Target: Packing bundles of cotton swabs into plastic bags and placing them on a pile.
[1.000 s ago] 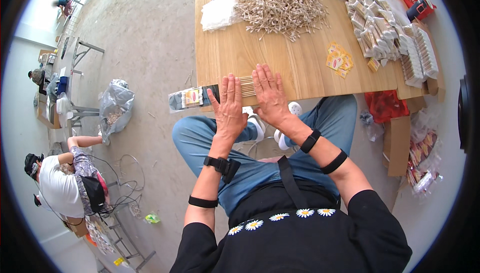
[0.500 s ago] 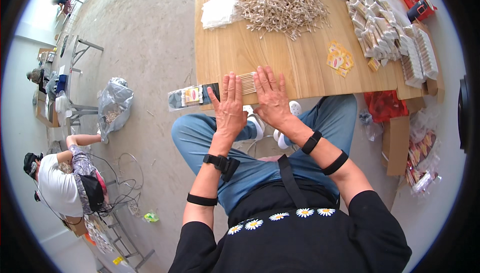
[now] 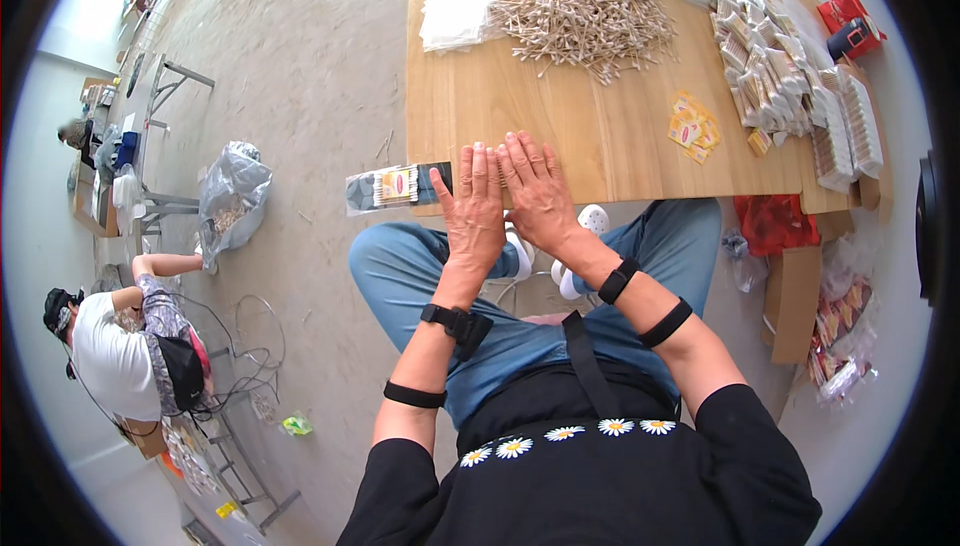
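My left hand (image 3: 474,214) lies flat at the near edge of the wooden table (image 3: 560,111), fingers stretched out. Beside it, my right hand (image 3: 537,194) is also flat with fingers extended, the two hands nearly touching. The cotton swabs between and under them are almost wholly hidden. Just left of my left thumb, a clear packet of cotton swabs (image 3: 398,184) with a yellow-and-red card lies partly on a dark strip (image 3: 436,178). A large heap of loose cotton swabs (image 3: 590,26) is spread across the far part of the table.
White plastic bags (image 3: 456,21) are stacked left of the heap. Yellow cards (image 3: 693,128) lie to the right, near piled swab packets (image 3: 755,56). An open carton (image 3: 793,301) stands below the right side. At left sit a grey bag (image 3: 234,196) and a co-worker (image 3: 112,356).
My hands have come closer together, covering the row of swabs that showed between them. The whole view has shifted slightly, with the table now a little further right.
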### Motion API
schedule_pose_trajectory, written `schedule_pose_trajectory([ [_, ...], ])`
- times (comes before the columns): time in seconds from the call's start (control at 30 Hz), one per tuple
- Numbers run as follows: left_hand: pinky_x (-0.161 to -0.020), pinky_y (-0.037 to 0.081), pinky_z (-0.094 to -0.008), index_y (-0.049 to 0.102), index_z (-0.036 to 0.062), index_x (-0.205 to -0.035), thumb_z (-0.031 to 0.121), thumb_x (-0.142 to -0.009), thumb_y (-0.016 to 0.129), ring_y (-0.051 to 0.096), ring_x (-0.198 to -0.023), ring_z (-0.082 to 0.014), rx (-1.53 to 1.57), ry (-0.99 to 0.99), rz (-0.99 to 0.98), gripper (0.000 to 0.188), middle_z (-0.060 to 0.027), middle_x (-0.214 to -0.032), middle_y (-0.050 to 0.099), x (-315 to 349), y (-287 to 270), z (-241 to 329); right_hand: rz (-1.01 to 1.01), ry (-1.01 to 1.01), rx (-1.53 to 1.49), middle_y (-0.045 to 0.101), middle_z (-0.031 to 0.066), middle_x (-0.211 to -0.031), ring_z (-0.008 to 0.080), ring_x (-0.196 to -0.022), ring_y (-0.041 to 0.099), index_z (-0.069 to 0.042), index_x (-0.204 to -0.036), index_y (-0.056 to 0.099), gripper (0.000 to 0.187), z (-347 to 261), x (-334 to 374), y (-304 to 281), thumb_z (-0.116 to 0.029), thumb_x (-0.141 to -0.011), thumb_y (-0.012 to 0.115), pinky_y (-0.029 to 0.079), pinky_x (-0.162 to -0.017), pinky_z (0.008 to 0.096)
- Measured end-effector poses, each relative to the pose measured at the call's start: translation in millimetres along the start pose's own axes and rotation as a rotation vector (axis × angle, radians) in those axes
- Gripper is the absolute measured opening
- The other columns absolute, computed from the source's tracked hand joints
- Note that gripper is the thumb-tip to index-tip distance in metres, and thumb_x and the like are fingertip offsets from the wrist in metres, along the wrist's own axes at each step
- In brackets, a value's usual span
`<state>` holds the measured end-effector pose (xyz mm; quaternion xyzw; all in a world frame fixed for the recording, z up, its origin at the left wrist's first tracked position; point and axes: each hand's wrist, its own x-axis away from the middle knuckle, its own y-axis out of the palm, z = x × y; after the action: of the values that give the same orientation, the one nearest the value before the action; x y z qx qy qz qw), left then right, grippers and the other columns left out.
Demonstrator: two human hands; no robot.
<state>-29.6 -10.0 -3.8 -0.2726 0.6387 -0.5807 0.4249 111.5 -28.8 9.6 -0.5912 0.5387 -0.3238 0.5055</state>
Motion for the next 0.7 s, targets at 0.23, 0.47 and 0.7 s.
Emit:
schedule_pose_trajectory([
  [0.23, -0.117, 0.001, -0.0704, 0.034, 0.0053, -0.156, 0.015, -0.084, 0.057, 0.02, -0.154, -0.0302, -0.022, 0.007, 0.022, 0.076, -0.0137, -0.161, 0.031, -2, 3, 2, 0.13, -0.006, 0.225, 0.024, 0.023, -0.163, 0.0366, -0.154, 0.016, 0.004, -0.152, 0.032, 0.085, 0, -2, 24, -0.028, -0.082, 0.066, 0.01, -0.125, 0.0509],
  [0.47, -0.118, 0.006, -0.0684, 0.032, 0.0049, -0.156, 0.015, -0.076, 0.07, 0.02, -0.154, -0.0315, 0.069, -0.032, -0.001, 0.089, -0.0144, -0.162, 0.029, 6, -17, -4, 0.071, 0.014, 0.016, 0.024, 0.0245, -0.162, 0.0384, -0.154, 0.017, 0.004, -0.15, 0.035, 0.085, -5, -2, 11, -0.019, -0.077, 0.07, 0.012, -0.125, 0.0504],
  [0.7, -0.107, 0.042, -0.0422, 0.05, -0.0013, -0.141, 0.011, -0.076, 0.079, 0.057, -0.127, -0.0322, 0.528, -0.191, 0.226, 0.072, -0.0182, -0.136, 0.058, 51, -72, -50, 0.033, 0.011, 0.053, 0.023, 0.0263, -0.162, 0.0403, -0.153, 0.018, 0.007, -0.151, 0.031, 0.1, -2, -1, 5, -0.021, -0.068, 0.08, 0.014, -0.125, 0.0488],
])
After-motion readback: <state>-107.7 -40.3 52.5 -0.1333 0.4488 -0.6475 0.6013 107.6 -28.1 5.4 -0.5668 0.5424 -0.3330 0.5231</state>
